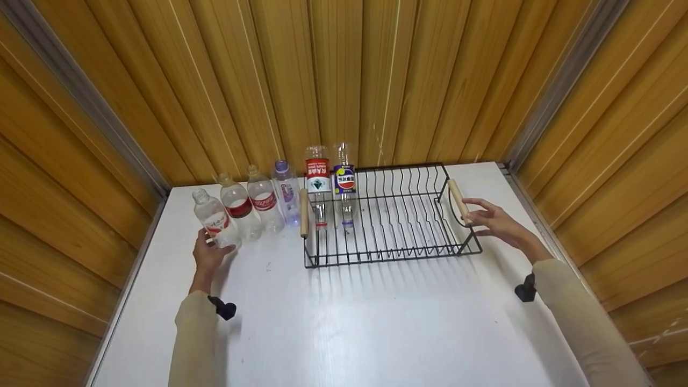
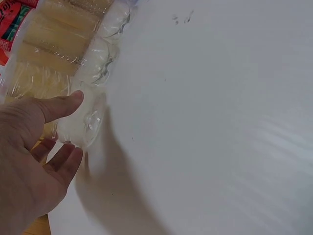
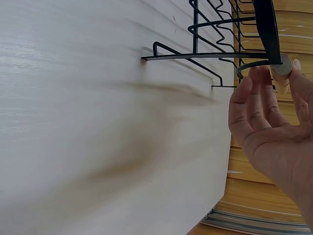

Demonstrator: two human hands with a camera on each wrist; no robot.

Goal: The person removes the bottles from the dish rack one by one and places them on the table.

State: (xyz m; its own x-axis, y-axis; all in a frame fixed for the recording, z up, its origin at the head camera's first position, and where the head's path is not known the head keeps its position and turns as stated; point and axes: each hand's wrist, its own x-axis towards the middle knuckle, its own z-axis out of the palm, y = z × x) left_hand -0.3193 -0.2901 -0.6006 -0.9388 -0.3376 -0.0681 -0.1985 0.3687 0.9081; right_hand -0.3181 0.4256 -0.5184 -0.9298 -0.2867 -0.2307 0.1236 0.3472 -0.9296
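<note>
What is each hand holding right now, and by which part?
Nothing is gripped. The left hand touches the base of the nearest bottle; the right hand is open at the rack's wooden handle.

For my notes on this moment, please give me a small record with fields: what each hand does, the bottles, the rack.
left hand: left hand open, fingers around the base of the nearest bottle, grip not closed
right hand: right hand open, at the wooden handle of the rack
rack: black wire dish rack on the white table
bottles in rack: two, upside down
bottles on table: four upright, in a row left of the rack
</note>
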